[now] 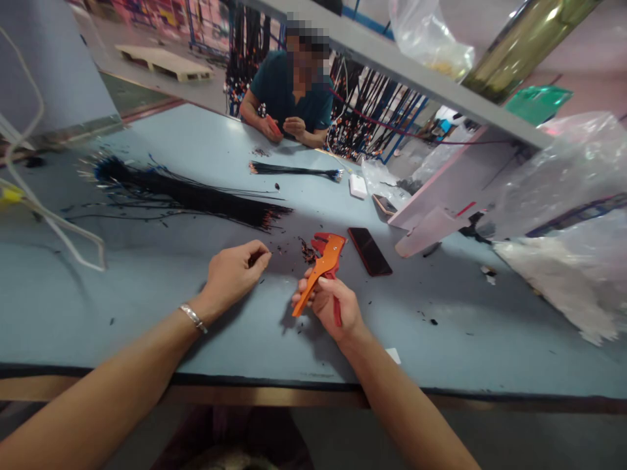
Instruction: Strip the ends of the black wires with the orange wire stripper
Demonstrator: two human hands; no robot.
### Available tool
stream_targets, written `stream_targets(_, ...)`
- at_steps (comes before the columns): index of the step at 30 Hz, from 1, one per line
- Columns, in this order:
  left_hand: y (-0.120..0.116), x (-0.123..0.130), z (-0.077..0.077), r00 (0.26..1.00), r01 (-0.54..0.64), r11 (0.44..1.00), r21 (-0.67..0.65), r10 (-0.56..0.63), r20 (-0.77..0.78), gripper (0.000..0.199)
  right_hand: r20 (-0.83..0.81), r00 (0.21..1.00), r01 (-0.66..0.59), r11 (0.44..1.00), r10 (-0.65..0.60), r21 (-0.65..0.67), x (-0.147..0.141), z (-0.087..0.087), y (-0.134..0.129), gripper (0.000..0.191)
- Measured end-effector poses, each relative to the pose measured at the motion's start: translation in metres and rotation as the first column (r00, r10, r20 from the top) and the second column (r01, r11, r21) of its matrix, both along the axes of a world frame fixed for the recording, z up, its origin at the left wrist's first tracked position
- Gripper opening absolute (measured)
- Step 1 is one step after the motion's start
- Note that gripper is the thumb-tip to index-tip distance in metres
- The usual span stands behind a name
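Note:
My right hand (pixel 337 303) is wrapped round an orange and red wire stripper (pixel 324 256), its jaws pointing away from me. To its left my left hand (pixel 238 271) is closed in a pinch just above the table; whatever its fingertips hold, if anything, is too small to make out. Beyond the left hand lies a thick bundle of black wires (pixel 196 194), with copper-coloured ends toward the middle of the table. A little heap of dark and reddish scraps (pixel 307 252) lies by the stripper's jaws.
Right of the stripper lies a dark phone (pixel 369 251). A smaller wire bundle (pixel 294 170) and a white box (pixel 358 187) are farther back. Across the table (pixel 147 333) sits a person (pixel 294 85) holding a red tool. Clear plastic bags (pixel 563 183) crowd the right side; a white cable (pixel 59 222) hangs left.

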State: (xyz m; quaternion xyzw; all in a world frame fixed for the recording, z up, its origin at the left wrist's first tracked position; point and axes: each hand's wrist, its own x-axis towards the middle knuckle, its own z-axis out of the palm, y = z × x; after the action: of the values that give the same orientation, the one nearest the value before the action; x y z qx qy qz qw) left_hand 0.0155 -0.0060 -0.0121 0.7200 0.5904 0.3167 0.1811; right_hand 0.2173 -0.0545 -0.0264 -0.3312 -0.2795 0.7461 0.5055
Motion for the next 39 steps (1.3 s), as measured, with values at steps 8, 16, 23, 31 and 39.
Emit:
stream_targets(8,0.008,-0.008,-0.004,0.989,-0.047,0.997,0.068,0.056,-0.140,0.023,-0.156,0.987,-0.050,0.987,0.026,-0.152,0.011,0.015,-0.004,0.023)
stream_targets(16,0.009,-0.009,-0.002,0.980,-0.040,0.999,0.034,0.045,-0.191,0.024,-0.169,0.940,-0.339,0.876,0.297,-0.344,-0.003,0.008,-0.014,0.023)
stream_targets(23,0.009,-0.009,-0.004,0.995,0.024,1.000,0.017,-0.023,-0.099,0.024,-0.171,0.975,0.091,0.958,-0.142,-0.273,0.007,0.017,-0.006,0.018)
stream_targets(31,0.005,-0.005,0.002,0.986,0.128,0.991,-0.030,-0.124,0.112,0.027,-0.180,0.950,-0.283,0.948,0.255,-0.146,-0.001,0.016,-0.017,0.023)
stream_targets(39,0.006,-0.006,0.010,0.983,0.137,0.988,-0.073,-0.127,0.133,0.031,-0.113,0.936,-0.347,0.928,0.334,-0.133,-0.007,0.002,-0.022,0.025)
